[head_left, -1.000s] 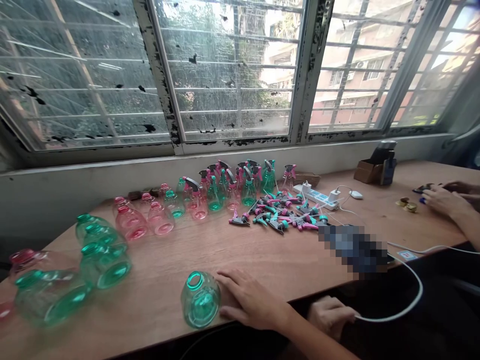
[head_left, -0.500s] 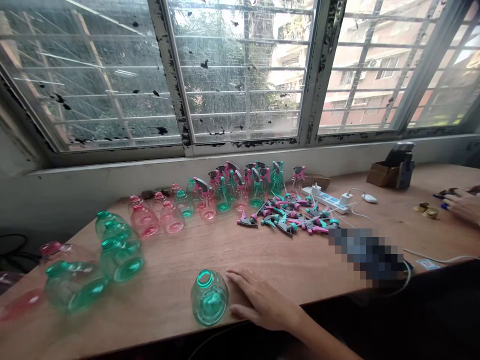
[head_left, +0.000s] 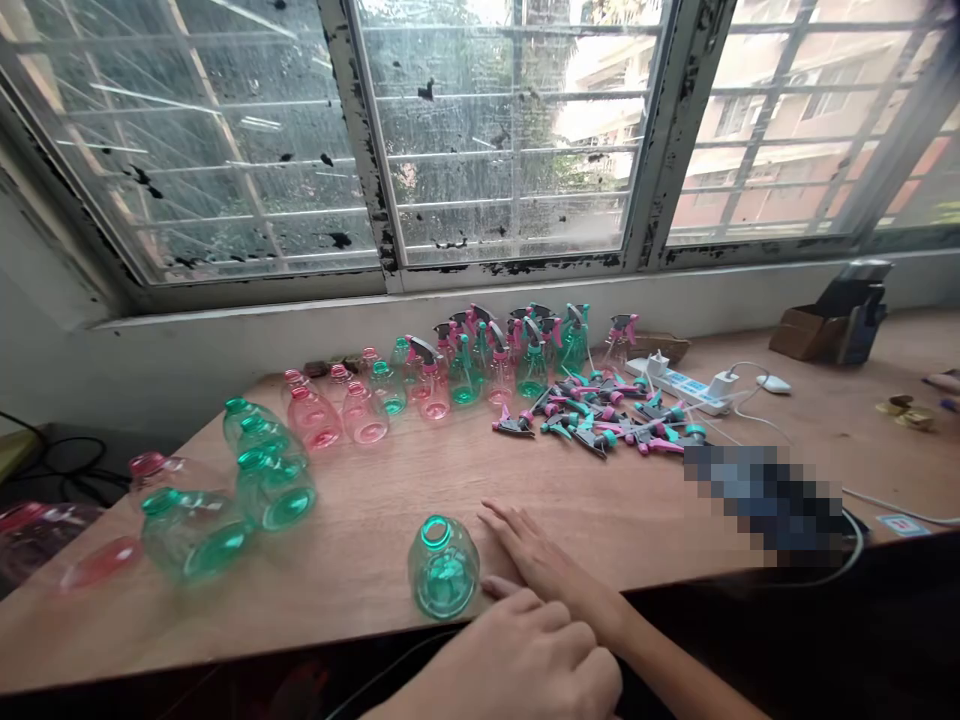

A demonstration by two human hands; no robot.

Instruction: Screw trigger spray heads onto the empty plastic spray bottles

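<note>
My right hand lies on the tabletop with its fingers stretched out and nothing held. Just left of its fingertips stands a clear green bottle, upright and without a spray head; a small gap separates them. In front of my right wrist is my left hand, with fingers curled into a closed shape over the table edge. Its palm side is hidden, so I cannot make out whether anything is in it. Beyond the right hand lies a heap of pink, teal and grey spray heads.
Open green bottles and pink bottles stand at the left. Bottles with spray heads line the wall. A power strip, a blurred-out dark item and a cardboard box are at the right. Another person's fingers show.
My left hand has come into view at the bottom, in front of my right wrist. The view has shifted, moving the scene rightward. My right hand stays beside the green bottle.
</note>
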